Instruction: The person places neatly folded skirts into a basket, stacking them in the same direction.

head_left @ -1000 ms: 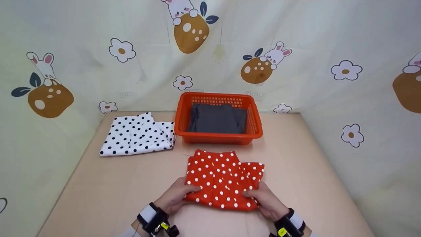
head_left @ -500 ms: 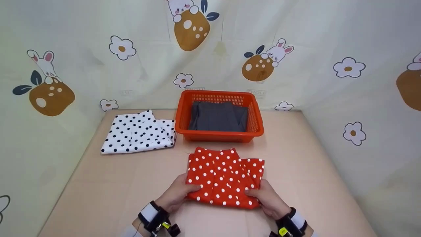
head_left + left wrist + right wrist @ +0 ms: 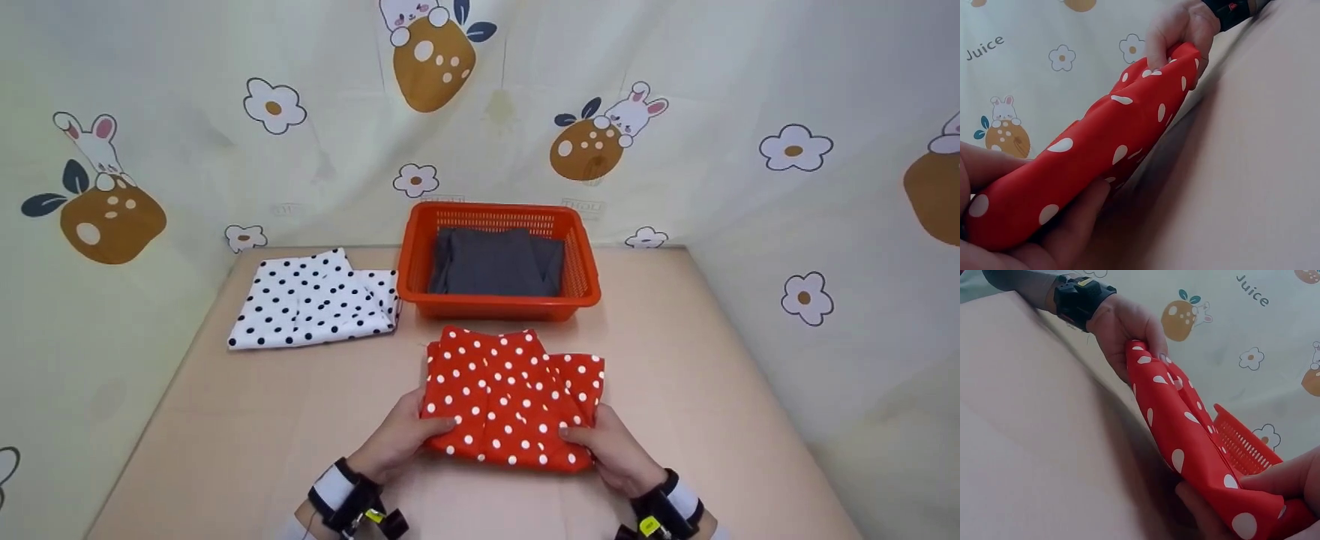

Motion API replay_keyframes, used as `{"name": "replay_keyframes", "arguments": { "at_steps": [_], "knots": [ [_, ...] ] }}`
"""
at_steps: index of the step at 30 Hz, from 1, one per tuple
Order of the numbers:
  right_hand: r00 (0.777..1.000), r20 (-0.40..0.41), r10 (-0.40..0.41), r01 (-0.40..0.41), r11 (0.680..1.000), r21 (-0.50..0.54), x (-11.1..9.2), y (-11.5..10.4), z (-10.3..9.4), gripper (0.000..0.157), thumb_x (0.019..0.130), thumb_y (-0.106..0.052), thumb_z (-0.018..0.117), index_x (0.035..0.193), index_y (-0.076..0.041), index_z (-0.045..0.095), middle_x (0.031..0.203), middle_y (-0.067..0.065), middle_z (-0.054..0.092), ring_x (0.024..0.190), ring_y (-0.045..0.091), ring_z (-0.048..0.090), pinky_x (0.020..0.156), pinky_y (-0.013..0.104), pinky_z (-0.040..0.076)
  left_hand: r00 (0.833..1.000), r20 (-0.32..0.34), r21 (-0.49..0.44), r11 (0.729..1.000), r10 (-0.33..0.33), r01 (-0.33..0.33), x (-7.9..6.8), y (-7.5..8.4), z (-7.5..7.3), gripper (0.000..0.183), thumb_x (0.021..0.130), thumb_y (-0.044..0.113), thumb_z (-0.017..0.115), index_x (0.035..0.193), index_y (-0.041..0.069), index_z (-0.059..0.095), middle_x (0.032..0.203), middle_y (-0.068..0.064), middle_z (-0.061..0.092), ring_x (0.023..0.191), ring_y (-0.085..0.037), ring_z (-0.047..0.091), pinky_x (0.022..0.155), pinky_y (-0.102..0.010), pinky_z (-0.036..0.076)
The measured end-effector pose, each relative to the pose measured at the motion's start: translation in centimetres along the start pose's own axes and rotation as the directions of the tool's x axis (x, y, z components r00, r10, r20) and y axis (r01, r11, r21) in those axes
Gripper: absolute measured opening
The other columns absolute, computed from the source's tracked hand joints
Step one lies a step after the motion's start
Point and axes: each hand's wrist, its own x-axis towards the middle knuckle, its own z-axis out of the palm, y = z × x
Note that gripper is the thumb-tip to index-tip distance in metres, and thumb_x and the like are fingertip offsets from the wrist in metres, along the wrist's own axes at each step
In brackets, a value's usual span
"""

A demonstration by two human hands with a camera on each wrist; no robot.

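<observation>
A folded red garment with white dots (image 3: pixel 510 405) is held between both hands in front of the basket. My left hand (image 3: pixel 401 435) grips its near left corner, thumb on top and fingers beneath. At the near right corner my right hand (image 3: pixel 611 450) pinches it the same way. Both wrist views show the garment's thick folded near edge (image 3: pixel 1089 135) raised above the table, with a shadow under it. Beyond it stands an orange-red plastic basket (image 3: pixel 499 306) with folded dark grey cloth (image 3: pixel 495 262) inside.
A folded white cloth with black dots (image 3: pixel 307 304) lies left of the basket, close to its side. The beige tabletop (image 3: pixel 697 390) is enclosed by pale printed curtains (image 3: pixel 337 150) at the back and both sides.
Both hands have carried the red dotted garment slightly forward, toward the basket, with their grip unchanged. The head view has shifted a little.
</observation>
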Motion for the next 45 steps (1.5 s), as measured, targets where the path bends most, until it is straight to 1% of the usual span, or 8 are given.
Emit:
{"name": "replay_keyframes", "arguments": {
  "at_steps": [6, 13, 17, 20, 28, 31, 34, 45],
  "knots": [
    [0.999, 0.030, -0.021, 0.020, 0.999, 0.034, -0.3, -1.1, 0.0, 0.070, 0.095, -0.003, 0.072, 0.156, -0.001, 0.037, 0.144, 0.015, 0.064, 0.122, 0.026, 0.070, 0.104, 0.038, 0.060, 1.000, -0.018, 0.020, 1.000, 0.006, -0.005, -0.6, 1.3, -0.1, 0.070, 0.099, 0.016, 0.072, 0.159, 0.002, 0.039, 0.147, -0.012, 0.064, 0.122, -0.022, 0.069, 0.107, -0.034, 0.058],
    [1.000, 0.008, -0.020, 0.020, 0.999, 0.042, -0.8, -3.3, -0.8, 0.076, 0.096, -0.009, 0.076, 0.158, -0.007, 0.031, 0.150, 0.015, 0.058, 0.127, 0.028, 0.067, 0.106, 0.040, 0.059, 0.998, -0.021, 0.034, 0.998, 0.054, -0.053, -0.3, 2.9, 0.8, 0.070, 0.098, 0.018, 0.074, 0.158, 0.002, 0.040, 0.147, -0.014, 0.062, 0.123, -0.021, 0.068, 0.105, -0.035, 0.059],
    [1.000, -0.006, -0.025, 0.026, 0.998, 0.050, -1.2, -4.4, -1.4, 0.078, 0.096, -0.010, 0.077, 0.159, -0.010, 0.030, 0.151, 0.014, 0.057, 0.128, 0.028, 0.066, 0.106, 0.041, 0.059, 0.996, 0.006, 0.006, 0.996, 0.094, -0.094, 0.1, 3.8, 1.4, 0.072, 0.098, 0.016, 0.074, 0.159, 0.005, 0.038, 0.151, -0.015, 0.058, 0.127, -0.023, 0.065, 0.106, -0.037, 0.059],
    [0.999, 0.007, -0.049, 0.049, 0.997, 0.054, -1.5, -5.3, -1.8, 0.078, 0.098, -0.009, 0.075, 0.159, -0.009, 0.028, 0.151, 0.013, 0.056, 0.130, 0.029, 0.065, 0.107, 0.042, 0.059, 0.992, 0.024, -0.025, 0.992, 0.121, -0.121, 0.3, 4.2, 1.9, 0.075, 0.098, 0.015, 0.075, 0.161, 0.007, 0.035, 0.154, -0.015, 0.055, 0.132, -0.025, 0.063, 0.106, -0.040, 0.059],
    [0.993, 0.054, -0.104, 0.103, 0.995, 0.018, -1.6, -7.7, -2.5, 0.074, 0.101, -0.010, 0.072, 0.159, -0.008, 0.026, 0.149, 0.012, 0.057, 0.130, 0.030, 0.066, 0.106, 0.043, 0.059, 0.989, 0.018, -0.062, 0.988, 0.146, -0.145, 0.7, 5.7, 2.3, 0.076, 0.098, 0.014, 0.076, 0.161, 0.012, 0.034, 0.156, -0.012, 0.053, 0.136, -0.026, 0.061, 0.106, -0.042, 0.060],
    [0.989, 0.075, -0.126, 0.126, 0.992, 0.011, -1.1, -8.7, -2.6, 0.072, 0.101, -0.010, 0.071, 0.158, -0.008, 0.027, 0.148, 0.013, 0.057, 0.130, 0.030, 0.067, 0.105, 0.043, 0.060, 0.988, 0.010, -0.049, 0.987, 0.156, -0.156, 0.9, 6.7, 2.2, 0.073, 0.098, 0.013, 0.075, 0.160, 0.011, 0.036, 0.155, -0.012, 0.055, 0.134, -0.027, 0.062, 0.105, -0.041, 0.060],
    [0.988, 0.061, -0.140, 0.140, 0.990, 0.006, -0.2, -9.7, -2.7, 0.071, 0.101, -0.010, 0.072, 0.158, -0.009, 0.029, 0.147, 0.013, 0.057, 0.128, 0.030, 0.067, 0.104, 0.042, 0.060, 0.986, 0.004, -0.053, 0.985, 0.165, -0.165, 1.6, 7.8, 1.9, 0.070, 0.100, 0.013, 0.074, 0.159, 0.011, 0.038, 0.154, -0.012, 0.056, 0.134, -0.028, 0.063, 0.105, -0.041, 0.060],
    [0.982, -0.017, -0.189, 0.190, 0.982, 0.022, 4.6, -13.3, -3.1, 0.067, 0.099, -0.004, 0.069, 0.156, -0.007, 0.035, 0.145, 0.014, 0.056, 0.127, 0.027, 0.066, 0.103, 0.037, 0.061, 0.969, -0.074, -0.125, 0.962, 0.235, -0.243, 5.9, 10.6, 0.9, 0.061, 0.101, 0.005, 0.068, 0.157, 0.006, 0.043, 0.150, -0.017, 0.056, 0.131, -0.029, 0.065, 0.105, -0.040, 0.060]
  ]
}}
